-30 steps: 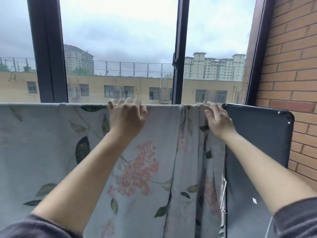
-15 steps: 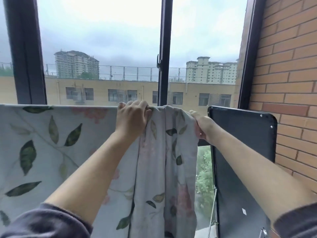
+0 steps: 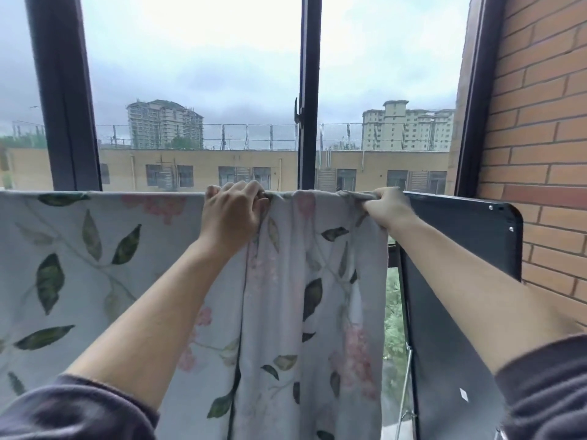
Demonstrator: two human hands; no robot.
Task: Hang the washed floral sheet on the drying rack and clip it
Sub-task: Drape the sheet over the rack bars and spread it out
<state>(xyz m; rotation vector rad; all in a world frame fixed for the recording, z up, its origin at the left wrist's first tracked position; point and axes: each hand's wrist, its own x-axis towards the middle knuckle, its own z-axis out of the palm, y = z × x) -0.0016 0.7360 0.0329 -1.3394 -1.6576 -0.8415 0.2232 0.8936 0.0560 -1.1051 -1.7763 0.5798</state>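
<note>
The floral sheet (image 3: 101,258), pale grey with green leaves and pink blossoms, hangs over a horizontal rail that it hides, in front of the window. Left of centre it lies flat; at the right end it is bunched into vertical folds. My left hand (image 3: 232,211) grips the top edge where the folds begin. My right hand (image 3: 386,206) pinches the sheet's top right corner, level with the left hand. The rack's bar is not visible under the cloth. No clips are in sight.
A dark panel (image 3: 460,249) with rounded corners stands right of the sheet, against the brick wall (image 3: 540,122). Dark window frames (image 3: 309,90) rise behind the rail. A thin metal rod (image 3: 405,392) shows low in the gap beside the sheet.
The sheet's right edge has drawn left off the dark panel, opening a gap beside it and bunching into folds. My right hand now pinches the corner and pulls it back toward the panel.
</note>
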